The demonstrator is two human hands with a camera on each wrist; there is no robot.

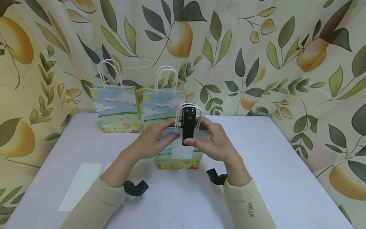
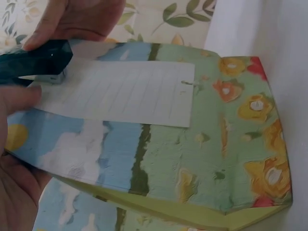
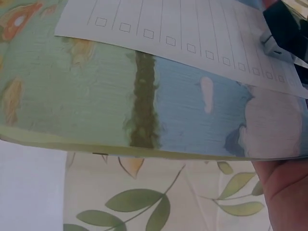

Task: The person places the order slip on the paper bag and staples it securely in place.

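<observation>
"What have the hands got?"

"The right hand (image 1: 217,143) grips the black stapler (image 1: 188,127), thumb on its front. The left hand (image 1: 154,140) pinches the front bag (image 1: 177,163) near its top edge, thumb in front, fingers behind."

"And where's the stapler?"

"At the front bag's top, over the upper end of a lined sheet (image 2: 144,91) lying against that bag's face (it has little checkboxes, seen from the right wrist)."

"Anything in the way?"

"The stapler hides part of the front bag's white handles, and both hands cover its upper sides. Just behind and left of the front bag stands a second bag (image 1: 160,105), its lower part partly hidden; farther left, a third bag (image 1: 117,108)."

"Beyond those?"

"A loose sheet (image 1: 81,184) lies left of the front bag on the white table (image 1: 271,159), and a leaf-and-fruit curtain (image 1: 217,82) hangs behind everything."
</observation>
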